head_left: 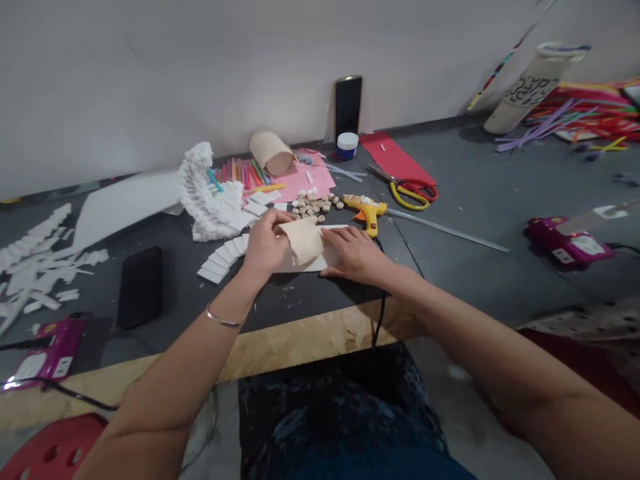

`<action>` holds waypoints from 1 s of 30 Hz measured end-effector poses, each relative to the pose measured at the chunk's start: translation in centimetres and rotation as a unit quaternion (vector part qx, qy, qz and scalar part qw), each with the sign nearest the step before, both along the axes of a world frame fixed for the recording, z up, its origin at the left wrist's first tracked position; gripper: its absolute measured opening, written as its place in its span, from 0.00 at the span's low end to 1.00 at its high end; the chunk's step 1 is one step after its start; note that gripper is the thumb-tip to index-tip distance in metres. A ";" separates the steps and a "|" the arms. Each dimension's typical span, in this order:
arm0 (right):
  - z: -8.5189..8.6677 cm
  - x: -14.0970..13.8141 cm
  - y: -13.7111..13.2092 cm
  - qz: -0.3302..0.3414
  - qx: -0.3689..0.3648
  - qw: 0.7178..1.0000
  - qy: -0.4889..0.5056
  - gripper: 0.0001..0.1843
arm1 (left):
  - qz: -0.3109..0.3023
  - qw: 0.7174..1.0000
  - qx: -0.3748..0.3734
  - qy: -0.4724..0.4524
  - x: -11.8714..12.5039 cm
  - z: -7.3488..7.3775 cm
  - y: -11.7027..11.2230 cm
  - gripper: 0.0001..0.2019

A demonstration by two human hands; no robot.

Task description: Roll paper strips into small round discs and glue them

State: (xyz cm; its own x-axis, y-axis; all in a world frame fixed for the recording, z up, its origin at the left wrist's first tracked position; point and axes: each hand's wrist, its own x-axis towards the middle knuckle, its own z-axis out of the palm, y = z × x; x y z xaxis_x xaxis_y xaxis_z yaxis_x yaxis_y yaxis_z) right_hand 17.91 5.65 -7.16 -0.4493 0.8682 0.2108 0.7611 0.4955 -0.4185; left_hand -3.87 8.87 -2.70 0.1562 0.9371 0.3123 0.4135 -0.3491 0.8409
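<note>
Pinched by my left hand (267, 243) is a curved tan piece of paper or thin card (304, 241), its near edge tilted up. Beneath it lies a white sheet (315, 263), partly covered by the card and my hands. My right hand (357, 253) rests on the sheet's right end, fingers stretched out and thumb apart along the near edge. A yellow hot glue gun (369, 212) lies just beyond my right hand. Small tan pebble-like pieces (313, 208) sit behind the card. Small white squares (223, 259) fan out beside my left hand.
A white textured model (213, 200), crayons (240, 172), a tan cup (273, 153) and a white-lidded jar (347, 145) stand farther back. Scissors (407, 190) and a metal ruler (450, 230) lie right. One phone (140, 287) lies left; another phone (348, 107) leans against the wall.
</note>
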 end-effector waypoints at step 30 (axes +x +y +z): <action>-0.5 2.5 -2.1 0.118 0.140 0.983 -0.004 0.15 | -0.154 0.948 0.077 0.266 -3.6 -2.8 -6.5 0.07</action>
State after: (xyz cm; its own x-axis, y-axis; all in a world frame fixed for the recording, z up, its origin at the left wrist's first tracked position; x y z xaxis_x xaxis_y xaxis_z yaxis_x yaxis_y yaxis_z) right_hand 20.37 3.59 -7.63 -0.6341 0.6473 0.4230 0.6131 0.7542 -0.2350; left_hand -7.47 2.34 -5.51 0.5896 0.7709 0.2408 0.6234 -0.6240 0.4712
